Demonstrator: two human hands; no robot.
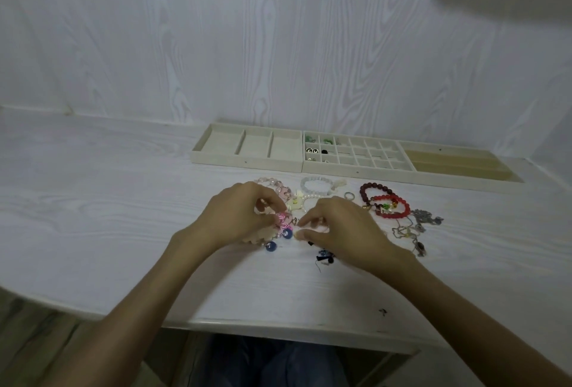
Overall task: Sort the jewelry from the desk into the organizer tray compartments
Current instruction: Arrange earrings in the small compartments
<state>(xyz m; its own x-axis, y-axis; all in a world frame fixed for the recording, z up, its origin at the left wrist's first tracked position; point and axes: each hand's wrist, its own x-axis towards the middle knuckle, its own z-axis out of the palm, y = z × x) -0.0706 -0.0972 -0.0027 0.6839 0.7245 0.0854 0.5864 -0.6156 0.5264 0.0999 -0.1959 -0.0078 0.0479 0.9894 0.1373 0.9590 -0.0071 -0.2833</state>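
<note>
Left hand: at the middle of the desk, fingers curled round a pink piece in the jewelry pile.
Right hand: just at 3 o'clock of the left hand, thumb and forefinger closed to a narrow pinch on something small beside the pink piece; what it is, the blur hides.
Blue round beads: on the desk at 6 o'clock of the pink piece.
White bead bracelet: at 12 o'clock of the hands.
Red bead bracelets: at 2 o'clock of the right hand.
Chains: tangled at 3 o'clock of the right hand.
Organizer tray: at 12 o'clock of the pile, a few earrings in its left small compartments.
Desk: white wood grain.
</note>
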